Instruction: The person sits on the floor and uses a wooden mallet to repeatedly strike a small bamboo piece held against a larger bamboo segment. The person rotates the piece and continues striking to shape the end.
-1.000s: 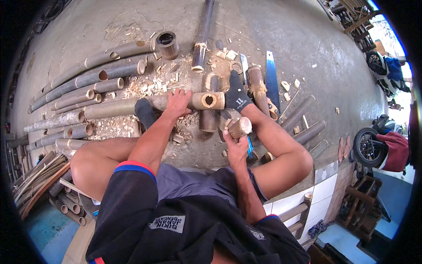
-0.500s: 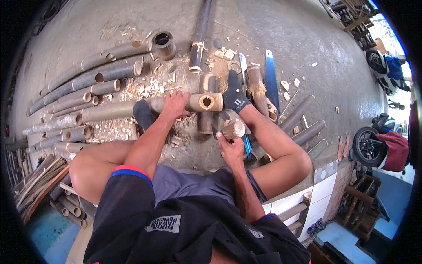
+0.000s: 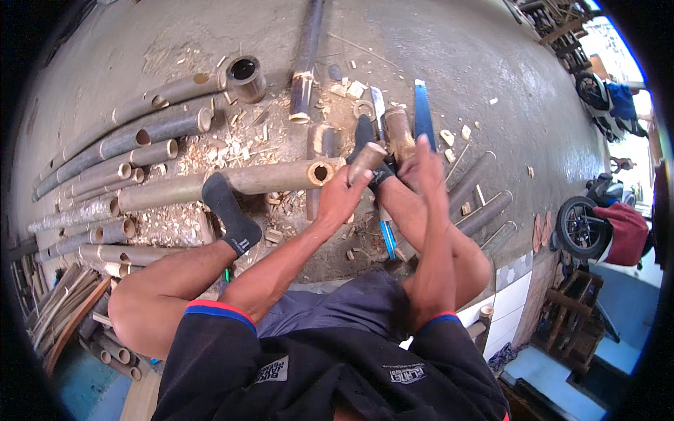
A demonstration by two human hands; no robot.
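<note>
My left hand (image 3: pixel 340 198) is closed round a short bamboo piece (image 3: pixel 366 163), raised above the near end of a long bamboo tube (image 3: pixel 274 177). That tube has a round hole cut near its right end and lies across another bamboo piece (image 3: pixel 321 142). My right hand (image 3: pixel 425 172) is blurred, beside my right ankle, close to a thick worn bamboo piece (image 3: pixel 400 130) and the lower end of a blue saw blade (image 3: pixel 423 105). Its fingers are smeared, and any grip is hidden. A blade with a pale face (image 3: pixel 378 105) lies left of the worn piece.
Several bamboo tubes (image 3: pixel 133 144), some with holes, lie at the left among wood chips (image 3: pixel 210 151). A dark bamboo pole (image 3: pixel 303 77) stretches away ahead. A bright blue tool (image 3: pixel 388 240) lies between my legs. Bamboo lengths (image 3: pixel 484 212) and a parked motorbike (image 3: pixel 584 228) are at the right.
My left hand has left the long tube and now holds the short bamboo piece, which was in my right hand. My right hand has moved forward and right. My left foot has come off the tube.
</note>
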